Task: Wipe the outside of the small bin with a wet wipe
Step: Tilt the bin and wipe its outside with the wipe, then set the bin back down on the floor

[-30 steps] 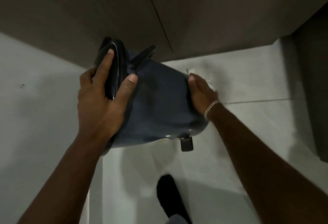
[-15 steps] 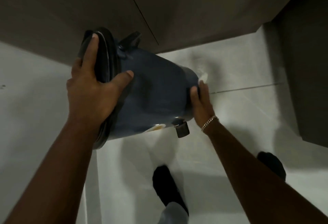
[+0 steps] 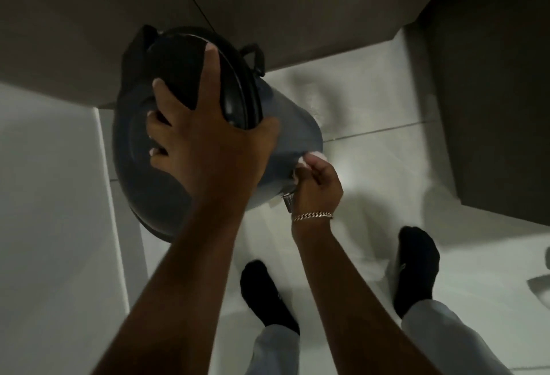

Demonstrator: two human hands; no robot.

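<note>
The small bin (image 3: pixel 293 133) is dark blue-grey with a black lid (image 3: pixel 190 71) and a black handle (image 3: pixel 256 55). It hangs tilted in the air above the floor, lid end toward me. My left hand (image 3: pixel 208 142) grips it at the lid rim, fingers spread over the lid. My right hand (image 3: pixel 320 184) holds a white wet wipe (image 3: pixel 312 157) bunched against the bin's lower side near its base. Most of the wipe is hidden in the hand. A small pedal or foot (image 3: pixel 288 202) shows beside my right wrist.
Brown cabinet fronts (image 3: pixel 282 8) run along the top, and a dark cabinet side (image 3: pixel 491 101) stands at the right. A white surface (image 3: pixel 50 196) lies at the left. My feet in black socks (image 3: pixel 265 291) stand on the pale tiled floor (image 3: pixel 387 166).
The bin has swung so its lid end faces me. My left hand shifted onto the lid. My right hand slid from the bin's far end down to its lower side.
</note>
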